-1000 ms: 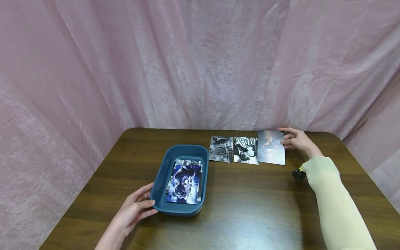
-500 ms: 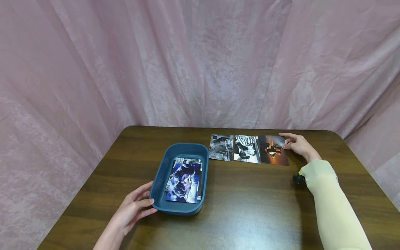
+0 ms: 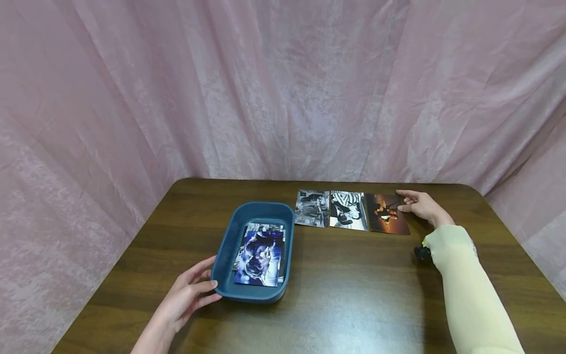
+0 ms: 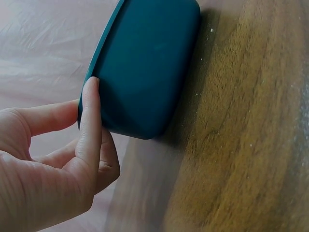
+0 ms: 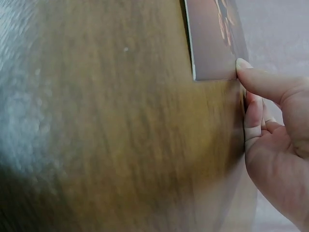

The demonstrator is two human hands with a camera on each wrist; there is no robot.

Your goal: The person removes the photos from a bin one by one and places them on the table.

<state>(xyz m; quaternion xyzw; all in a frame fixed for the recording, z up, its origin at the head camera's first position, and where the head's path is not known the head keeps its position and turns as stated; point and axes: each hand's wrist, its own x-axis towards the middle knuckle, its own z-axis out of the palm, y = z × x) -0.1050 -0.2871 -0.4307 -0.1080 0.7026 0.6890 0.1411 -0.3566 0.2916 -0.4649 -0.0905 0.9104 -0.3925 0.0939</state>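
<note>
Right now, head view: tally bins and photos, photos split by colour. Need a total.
Blue bin: 1
Black-and-white photos in the row: 2
Orange-brown photo ending the row: 1
Blue-purple photo on top in the bin: 1
Total: 5, leaving out the partly hidden prints beneath it, which can't be counted.

Free lane over table [image 3: 353, 280] between blue tray [image 3: 249, 297] and right sleeve [image 3: 470, 290]; pink curtain [image 3: 283, 93] walls 3 sides.

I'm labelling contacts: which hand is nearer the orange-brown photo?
Right: the right hand touches the right edge of the photo; the left hand is farther away, gripping the near left corner of the blue tray.
</note>
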